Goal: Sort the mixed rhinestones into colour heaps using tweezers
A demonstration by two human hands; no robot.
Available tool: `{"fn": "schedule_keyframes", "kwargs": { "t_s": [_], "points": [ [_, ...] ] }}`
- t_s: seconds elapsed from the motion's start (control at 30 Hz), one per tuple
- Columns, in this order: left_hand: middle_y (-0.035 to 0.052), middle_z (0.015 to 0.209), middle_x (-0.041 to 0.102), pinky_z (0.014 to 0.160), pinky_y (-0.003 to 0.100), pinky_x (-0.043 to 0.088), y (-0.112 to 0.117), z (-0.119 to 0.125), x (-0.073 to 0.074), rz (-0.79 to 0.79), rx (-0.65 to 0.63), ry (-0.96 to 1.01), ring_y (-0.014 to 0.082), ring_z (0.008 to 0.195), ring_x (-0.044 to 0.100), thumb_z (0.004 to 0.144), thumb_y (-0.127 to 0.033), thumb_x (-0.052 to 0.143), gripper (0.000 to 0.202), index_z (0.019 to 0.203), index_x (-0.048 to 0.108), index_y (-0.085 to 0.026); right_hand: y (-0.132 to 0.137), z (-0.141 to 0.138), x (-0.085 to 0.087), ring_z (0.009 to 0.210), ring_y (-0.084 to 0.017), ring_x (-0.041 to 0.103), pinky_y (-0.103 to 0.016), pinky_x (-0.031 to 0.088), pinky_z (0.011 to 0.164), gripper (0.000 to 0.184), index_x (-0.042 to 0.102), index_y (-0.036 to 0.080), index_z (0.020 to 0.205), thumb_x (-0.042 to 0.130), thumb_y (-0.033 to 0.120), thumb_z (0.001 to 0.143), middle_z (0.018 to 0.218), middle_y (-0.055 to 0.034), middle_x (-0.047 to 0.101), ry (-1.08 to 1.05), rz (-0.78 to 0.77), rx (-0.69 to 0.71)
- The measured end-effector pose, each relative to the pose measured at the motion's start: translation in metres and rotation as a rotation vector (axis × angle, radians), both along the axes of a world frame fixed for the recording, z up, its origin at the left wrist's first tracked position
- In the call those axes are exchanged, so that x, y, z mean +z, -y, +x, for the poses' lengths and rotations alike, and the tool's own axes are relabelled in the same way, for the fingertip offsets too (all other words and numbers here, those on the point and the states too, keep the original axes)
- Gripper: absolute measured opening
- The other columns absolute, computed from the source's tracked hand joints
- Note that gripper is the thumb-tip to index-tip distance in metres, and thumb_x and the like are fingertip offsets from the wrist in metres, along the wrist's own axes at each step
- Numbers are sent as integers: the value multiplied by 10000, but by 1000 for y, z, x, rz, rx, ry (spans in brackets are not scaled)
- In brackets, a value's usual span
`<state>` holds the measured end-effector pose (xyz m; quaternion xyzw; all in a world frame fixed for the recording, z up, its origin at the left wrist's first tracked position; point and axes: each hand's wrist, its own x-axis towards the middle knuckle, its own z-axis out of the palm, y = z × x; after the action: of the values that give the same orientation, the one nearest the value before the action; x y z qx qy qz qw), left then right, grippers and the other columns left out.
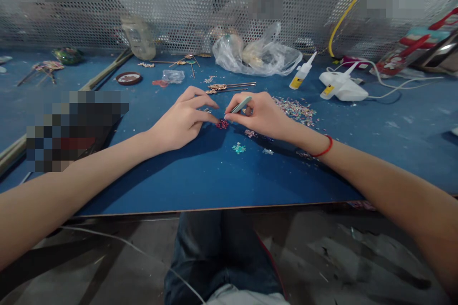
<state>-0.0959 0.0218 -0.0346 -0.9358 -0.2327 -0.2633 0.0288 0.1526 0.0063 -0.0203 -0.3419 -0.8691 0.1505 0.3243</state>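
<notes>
My left hand [184, 119] rests on the blue work surface [171, 186] with its fingers curved and nothing visible in them. Its fingertips lie just left of a small cluster of dark pink sequins [222, 124]. My right hand [259, 114] holds slim pale green tweezers [241, 104], their tips near the same cluster. Behind my hands lie gold-decorated hairpins [229, 87]. A pile of multicoloured sequins [295, 110] sits to the right of my right hand. A teal sequin flower [238, 148] lies in front of it. A red cord bracelet [324, 147] circles my right wrist.
A white glue bottle [299, 72] and white hot glue gun [341, 86] with its cable stand to the right. A plastic bag [255, 52] lies against a perforated metal screen [179, 5]. A small brown dish [128, 78] sits back left. The table's front edge [214, 210] is near my lap.
</notes>
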Motion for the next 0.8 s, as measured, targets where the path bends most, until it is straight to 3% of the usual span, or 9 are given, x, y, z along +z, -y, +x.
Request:
{"fn": "schedule_keyframes", "kwargs": {
  "t_s": [0.5,0.8],
  "points": [
    [57,1219,711,1078,535,478,-1,-1,-1,2,6,-38,283,1240,515,885,12,425,521,1095,811,-268,-2,0,-2,640,-123,510,-307,380,651,155,702,167,825,693,299,905,843,-48,736,-13,-13,-19],
    [47,1188,727,1059,512,499,1,0,1,0,22,33,267,1203,545,896,-20,434,482,1023,824,-274,0,0,0,626,-125,511,-305,377,634,182,695,176,820,679,332,913,828,-46,729,-28,-20,-34]
  ]
}}
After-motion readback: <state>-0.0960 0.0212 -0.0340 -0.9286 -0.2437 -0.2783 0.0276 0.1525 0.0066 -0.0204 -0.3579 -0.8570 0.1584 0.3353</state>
